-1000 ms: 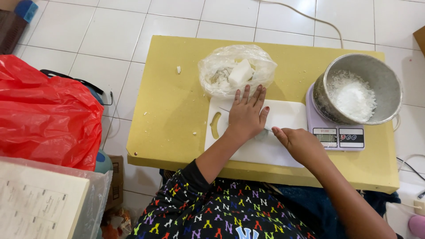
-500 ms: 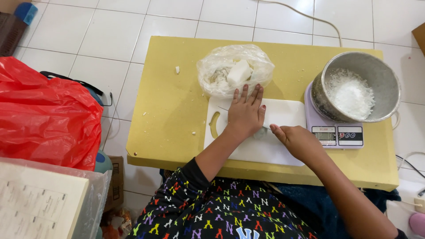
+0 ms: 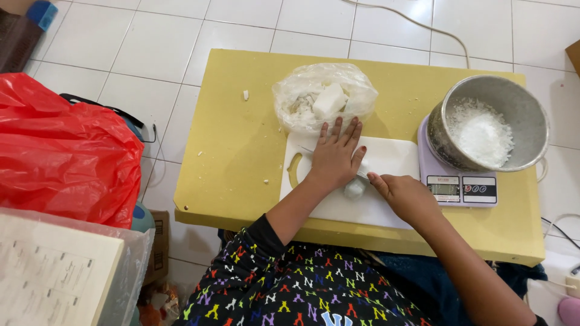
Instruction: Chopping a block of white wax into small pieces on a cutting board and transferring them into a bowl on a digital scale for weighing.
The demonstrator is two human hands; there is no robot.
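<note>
Head view: left hand [image 3: 336, 156] flat on white block [image 3: 355, 188]

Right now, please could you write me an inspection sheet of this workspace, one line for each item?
Surface: low yellow table, white crumbs scattered on it.
Job's things: white cutting board; small white lump on it; knife blade partly visible under the left hand.
Clutter: clear bag of white chunks; metal pot of white flakes on a lilac kitchen scale.
Grippers: left hand pressed flat on the board; right hand closed beside the lump, what it grips is hidden.
Cables: white cord on the floor behind the table.
Surroundings: white tiled floor; red plastic bag; printed paper.
</note>
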